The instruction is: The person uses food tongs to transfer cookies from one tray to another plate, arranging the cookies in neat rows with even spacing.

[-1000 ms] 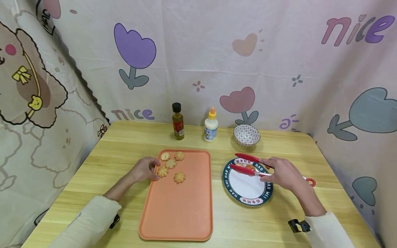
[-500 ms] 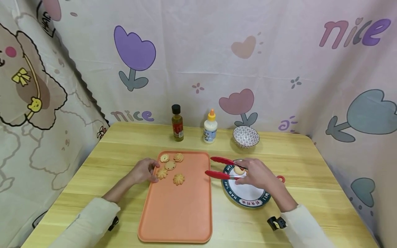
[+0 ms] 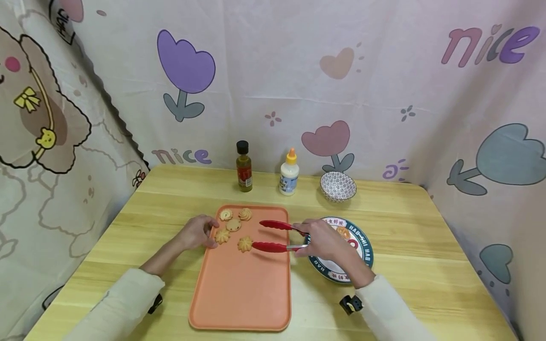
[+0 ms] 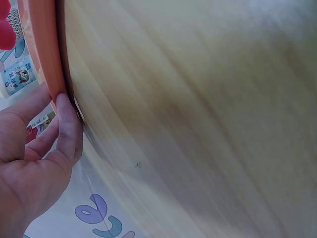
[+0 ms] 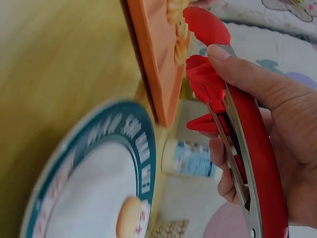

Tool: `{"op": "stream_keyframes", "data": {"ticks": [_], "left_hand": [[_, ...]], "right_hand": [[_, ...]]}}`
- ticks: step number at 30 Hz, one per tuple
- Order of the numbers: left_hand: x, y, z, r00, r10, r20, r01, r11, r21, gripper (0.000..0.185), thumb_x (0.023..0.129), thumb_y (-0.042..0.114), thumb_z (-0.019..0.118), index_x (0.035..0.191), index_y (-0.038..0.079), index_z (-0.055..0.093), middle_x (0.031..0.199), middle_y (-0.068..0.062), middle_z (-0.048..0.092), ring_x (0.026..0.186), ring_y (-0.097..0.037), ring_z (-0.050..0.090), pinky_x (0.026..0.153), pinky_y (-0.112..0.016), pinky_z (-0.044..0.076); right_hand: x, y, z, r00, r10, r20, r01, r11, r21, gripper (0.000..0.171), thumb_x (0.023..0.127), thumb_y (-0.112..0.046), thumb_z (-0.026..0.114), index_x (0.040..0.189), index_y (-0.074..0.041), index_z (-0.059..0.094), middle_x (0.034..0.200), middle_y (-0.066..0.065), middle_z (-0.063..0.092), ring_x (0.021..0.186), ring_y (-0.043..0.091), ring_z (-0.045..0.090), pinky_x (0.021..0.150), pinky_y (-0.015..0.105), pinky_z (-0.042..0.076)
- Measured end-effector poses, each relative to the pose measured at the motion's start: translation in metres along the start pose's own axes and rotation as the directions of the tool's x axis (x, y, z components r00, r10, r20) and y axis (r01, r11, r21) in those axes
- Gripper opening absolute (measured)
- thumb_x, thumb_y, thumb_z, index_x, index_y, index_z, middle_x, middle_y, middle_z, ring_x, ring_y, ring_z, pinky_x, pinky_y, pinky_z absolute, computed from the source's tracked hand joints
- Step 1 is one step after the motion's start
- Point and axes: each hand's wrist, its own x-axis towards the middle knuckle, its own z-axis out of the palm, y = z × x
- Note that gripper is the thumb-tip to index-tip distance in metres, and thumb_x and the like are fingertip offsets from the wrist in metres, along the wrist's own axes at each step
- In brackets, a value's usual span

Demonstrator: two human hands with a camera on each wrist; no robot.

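Observation:
An orange tray (image 3: 243,293) lies mid-table with several flower-shaped cookies (image 3: 233,225) at its far left. My left hand (image 3: 200,233) holds the tray's left rim (image 4: 42,44), thumb and fingers (image 4: 69,124) against the edge. My right hand (image 3: 326,241) grips red tongs (image 3: 273,247) over the tray's right half. Their tips are spread apart and hold nothing, the near tip just right of one cookie (image 3: 245,244). In the right wrist view the tongs (image 5: 208,74) point past the tray's edge (image 5: 153,74). One cookie (image 3: 343,232) lies on the blue-rimmed plate (image 3: 364,258), which sits right of the tray.
At the back of the wooden table (image 3: 426,237) stand a dark-capped oil bottle (image 3: 244,166), a white bottle with an orange cap (image 3: 289,178) and a patterned bowl (image 3: 338,186). Printed curtains close in the back and both sides.
My right hand moved the tongs left from above the plate to over the tray, leaving a cookie on the plate. My left hand stayed at the tray's edge.

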Motion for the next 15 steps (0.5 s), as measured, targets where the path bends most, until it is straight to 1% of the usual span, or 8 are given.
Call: {"op": "stream_keyframes", "data": {"ticks": [4,8,11,15], "left_hand": [[0.002,0.001,0.0,1.0,0.004,0.004,-0.004,1.0,0.007,0.047,0.068,0.001,0.082,0.109,-0.004,0.06,0.092,-0.013,0.049,0.068,-0.016,0.048,0.055,-0.026,0.045],[0.002,0.001,0.0,1.0,0.01,0.012,-0.01,1.0,0.009,0.047,0.069,0.002,0.082,0.109,-0.005,0.059,0.092,-0.013,0.049,0.069,-0.016,0.048,0.055,-0.026,0.045],[0.002,0.001,-0.001,1.0,0.005,0.009,-0.005,1.0,0.009,0.047,0.068,0.002,0.082,0.109,-0.005,0.059,0.091,-0.013,0.049,0.069,-0.017,0.047,0.055,-0.027,0.044],[0.002,0.002,-0.001,1.0,0.001,0.007,-0.001,1.0,0.001,0.047,0.068,0.001,0.082,0.109,-0.005,0.059,0.091,-0.014,0.049,0.068,-0.016,0.047,0.055,-0.027,0.045]], "right_hand": [[0.005,-0.007,0.007,0.998,-0.06,-0.005,0.06,0.998,0.011,0.065,0.067,-0.032,0.086,0.123,-0.009,0.064,0.105,0.009,0.067,0.075,0.014,0.055,0.067,0.029,0.05],[0.009,-0.012,0.014,0.997,-0.081,-0.004,0.081,0.997,0.002,0.063,0.067,-0.032,0.085,0.121,-0.007,0.065,0.103,0.008,0.068,0.081,0.016,0.058,0.071,0.031,0.051],[0.013,-0.016,0.019,0.996,-0.092,0.004,0.092,0.996,0.001,0.061,0.069,-0.033,0.084,0.121,-0.007,0.065,0.101,0.007,0.068,0.081,0.017,0.059,0.071,0.031,0.052],[0.019,-0.022,0.024,0.991,-0.135,0.005,0.135,0.99,-0.052,0.061,0.069,-0.035,0.083,0.12,-0.007,0.066,0.099,0.007,0.068,0.082,0.019,0.061,0.073,0.032,0.053]]}}
